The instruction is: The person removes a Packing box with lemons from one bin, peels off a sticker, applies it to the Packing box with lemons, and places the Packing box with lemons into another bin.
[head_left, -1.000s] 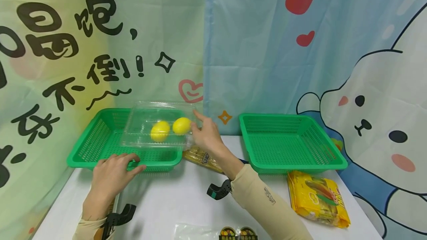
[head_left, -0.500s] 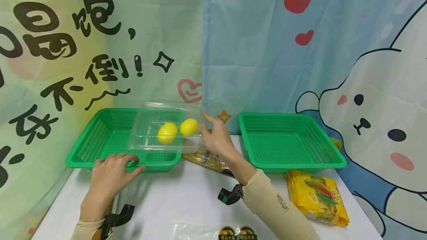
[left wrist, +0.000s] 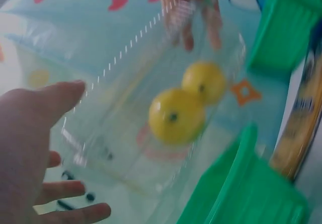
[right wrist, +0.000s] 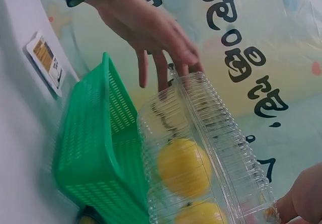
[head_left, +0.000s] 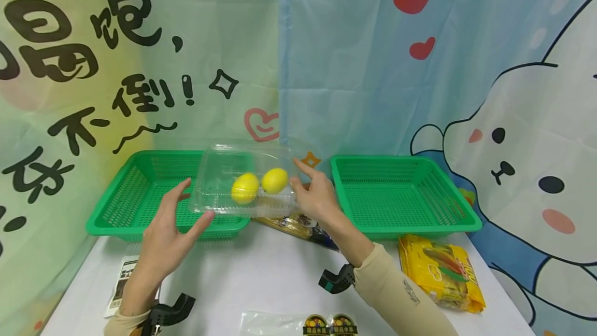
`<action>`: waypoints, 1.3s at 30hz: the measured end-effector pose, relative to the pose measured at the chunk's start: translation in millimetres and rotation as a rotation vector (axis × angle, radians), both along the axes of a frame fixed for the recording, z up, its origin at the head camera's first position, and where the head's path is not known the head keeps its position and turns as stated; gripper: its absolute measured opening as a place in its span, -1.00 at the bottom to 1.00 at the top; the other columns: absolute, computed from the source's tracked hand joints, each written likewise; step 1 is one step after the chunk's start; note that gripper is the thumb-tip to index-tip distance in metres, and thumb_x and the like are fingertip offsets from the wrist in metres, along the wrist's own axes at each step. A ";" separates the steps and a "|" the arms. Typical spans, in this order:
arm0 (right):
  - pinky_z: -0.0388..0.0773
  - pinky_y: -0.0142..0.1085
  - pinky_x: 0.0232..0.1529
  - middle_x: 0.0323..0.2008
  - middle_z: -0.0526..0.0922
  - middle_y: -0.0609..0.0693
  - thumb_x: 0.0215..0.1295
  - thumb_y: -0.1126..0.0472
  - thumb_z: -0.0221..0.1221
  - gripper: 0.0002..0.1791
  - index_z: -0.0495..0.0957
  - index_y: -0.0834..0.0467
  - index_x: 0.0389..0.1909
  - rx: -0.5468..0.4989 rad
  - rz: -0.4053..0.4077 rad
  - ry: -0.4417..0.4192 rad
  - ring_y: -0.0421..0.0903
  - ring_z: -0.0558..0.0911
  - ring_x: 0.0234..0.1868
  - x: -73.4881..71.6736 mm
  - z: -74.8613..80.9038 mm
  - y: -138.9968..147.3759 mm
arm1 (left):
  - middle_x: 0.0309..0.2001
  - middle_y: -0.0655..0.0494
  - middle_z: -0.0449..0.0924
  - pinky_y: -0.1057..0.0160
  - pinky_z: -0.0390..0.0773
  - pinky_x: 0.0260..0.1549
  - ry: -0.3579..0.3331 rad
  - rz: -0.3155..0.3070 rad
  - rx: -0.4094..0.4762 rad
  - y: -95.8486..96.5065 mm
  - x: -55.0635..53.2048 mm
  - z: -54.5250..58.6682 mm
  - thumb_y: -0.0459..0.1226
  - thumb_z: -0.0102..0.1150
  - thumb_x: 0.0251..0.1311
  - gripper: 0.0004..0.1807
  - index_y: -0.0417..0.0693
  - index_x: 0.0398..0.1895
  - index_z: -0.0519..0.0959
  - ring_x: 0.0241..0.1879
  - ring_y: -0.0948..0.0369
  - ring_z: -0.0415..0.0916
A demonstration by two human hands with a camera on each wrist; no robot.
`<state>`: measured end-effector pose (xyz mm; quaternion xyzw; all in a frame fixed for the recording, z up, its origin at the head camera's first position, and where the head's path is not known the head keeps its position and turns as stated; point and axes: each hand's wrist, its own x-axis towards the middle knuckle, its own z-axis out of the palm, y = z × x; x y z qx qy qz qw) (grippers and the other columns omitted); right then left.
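A clear plastic clamshell box with two lemons inside is held up in front of the left green basket, overlapping its right part in the head view. One lemon lies beside the other lemon, both toward the box's right end. My right hand grips that end, index finger along the side. At the other end my left hand is spread, thumb and fingers apart around the box's near-left corner. In the left wrist view, a thumb shows right at the box's edge.
A second green basket stands at the right. Between the baskets lies a golden packet. There is a yellow packet at the front right, a clear bag with round labels at the front edge, and a white packet at the left.
My right hand has moved to the right with the box and lemons. My left hand has lifted from near the left basket's front rim and spread its fingers toward the box.
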<state>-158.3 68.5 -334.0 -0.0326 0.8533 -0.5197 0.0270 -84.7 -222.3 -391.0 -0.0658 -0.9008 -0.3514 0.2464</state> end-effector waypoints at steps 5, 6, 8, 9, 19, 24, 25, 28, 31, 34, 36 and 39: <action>0.23 -0.37 -0.71 -0.77 0.35 -0.08 0.60 0.14 0.10 -0.39 0.27 -0.22 0.59 -0.041 0.008 0.013 -0.19 0.27 -0.76 2.0 -4.9 11.4 | 0.52 0.01 0.32 0.28 0.53 0.09 0.044 -0.095 0.184 19.8 -1.0 0.1 -0.27 0.45 0.29 -0.16 0.07 0.60 0.26 0.29 -0.04 0.53; 0.24 -0.37 -0.70 -0.69 0.47 -0.05 0.60 0.15 0.10 -0.39 0.27 -0.21 0.59 -0.053 0.011 0.016 -0.17 0.34 -0.72 2.4 -5.9 14.2 | 0.51 0.04 0.34 0.38 0.52 0.05 0.051 -0.107 0.210 23.4 -1.1 -0.3 -0.30 0.45 0.27 -0.17 0.07 0.58 0.30 0.28 -0.02 0.55; 0.30 -0.37 -0.65 -0.43 0.68 0.05 0.60 0.17 0.11 -0.39 0.28 -0.20 0.59 -0.064 0.009 0.020 -0.11 0.55 -0.58 3.6 -7.1 20.5 | 0.47 0.04 0.40 0.52 0.52 0.01 0.076 -0.128 0.258 30.3 -1.1 -1.1 -0.35 0.47 0.24 -0.20 0.06 0.54 0.37 0.24 0.04 0.58; 0.35 -0.37 -0.62 -0.24 0.74 0.11 0.60 0.17 0.11 -0.39 0.28 -0.19 0.59 -0.070 0.008 0.020 -0.05 0.64 -0.47 4.6 -7.2 24.1 | 0.45 0.04 0.43 0.56 0.52 0.00 0.089 -0.134 0.274 33.4 -1.1 -1.4 -0.37 0.47 0.24 -0.23 0.05 0.51 0.40 0.22 0.09 0.59; 0.54 -0.31 -0.35 0.27 0.66 0.18 0.60 0.13 0.14 -0.38 0.26 -0.21 0.60 -0.057 -0.010 0.022 0.11 0.72 0.17 19.0 -7.8 52.0 | 0.31 -0.10 0.55 0.53 0.61 0.00 0.192 -0.224 0.311 50.3 -0.1 -1.9 -0.51 0.47 0.15 -0.39 -0.18 0.31 0.58 0.09 0.37 0.58; 0.44 -0.30 -0.46 0.25 0.67 0.18 0.60 0.13 0.13 -0.39 0.29 -0.22 0.58 -0.054 -0.033 0.037 0.08 0.73 0.15 24.2 -11.3 59.1 | 0.29 -0.10 0.57 0.50 0.62 0.02 0.202 -0.244 0.304 53.1 -0.5 -3.3 -0.52 0.49 0.12 -0.41 -0.19 0.27 0.61 0.09 0.31 0.60; 0.45 -0.29 -0.43 0.22 0.69 0.19 0.60 0.13 0.14 -0.40 0.29 -0.21 0.58 -0.051 -0.036 0.045 0.09 0.73 0.13 25.4 -12.0 60.1 | 0.28 -0.11 0.58 0.49 0.63 0.02 0.203 -0.250 0.304 53.0 -0.6 -3.3 -0.52 0.50 0.10 -0.41 -0.20 0.26 0.62 0.09 0.32 0.61; 0.50 -0.28 -0.33 0.19 0.71 0.19 0.60 0.12 0.14 -0.40 0.31 -0.20 0.57 -0.051 -0.046 0.060 0.08 0.74 0.08 29.6 -14.1 62.9 | 0.23 -0.15 0.61 0.45 0.65 0.02 0.206 -0.285 0.314 52.2 -1.1 -3.6 -0.56 0.51 0.06 -0.43 -0.27 0.21 0.63 0.04 0.29 0.64; 0.52 -0.29 -0.33 0.16 0.73 0.19 0.59 0.13 0.15 -0.40 0.31 -0.18 0.57 -0.066 -0.054 0.067 0.06 0.74 0.02 34.2 -16.3 65.7 | 0.16 -0.21 0.63 0.43 0.66 0.02 0.209 -0.323 0.328 51.2 -2.0 -3.5 -0.59 0.52 0.02 -0.44 -0.30 0.16 0.65 -0.05 0.26 0.68; 0.48 -0.34 -0.42 0.08 0.77 0.17 0.58 0.14 0.16 -0.40 0.33 -0.16 0.57 -0.077 -0.071 0.075 -0.03 0.70 -0.19 38.2 -18.6 68.1 | 0.11 -0.25 0.65 0.41 0.67 0.01 0.206 -0.356 0.343 50.6 -2.3 -3.6 -0.61 0.53 -0.02 -0.45 -0.32 0.12 0.66 -0.09 0.23 0.70; 0.44 -0.38 -0.47 -0.03 0.79 0.17 0.58 0.15 0.17 -0.41 0.34 -0.15 0.56 -0.079 -0.080 0.084 -0.10 0.62 -0.36 40.8 -20.3 69.7 | 0.09 -0.24 0.66 0.40 0.68 0.00 0.198 -0.365 0.336 50.3 -1.8 -3.8 -0.60 0.55 -0.05 -0.45 -0.32 0.10 0.67 -0.10 0.24 0.71; 0.34 -0.41 -0.58 -0.15 0.79 0.19 0.57 0.16 0.18 -0.42 0.37 -0.15 0.54 -0.081 -0.088 0.096 -0.16 0.41 -0.56 44.9 -22.9 72.3 | 0.09 -0.20 0.67 0.41 0.69 -0.04 0.181 -0.369 0.310 49.6 -0.2 -3.7 -0.58 0.57 -0.07 -0.45 -0.30 0.09 0.68 -0.11 0.27 0.71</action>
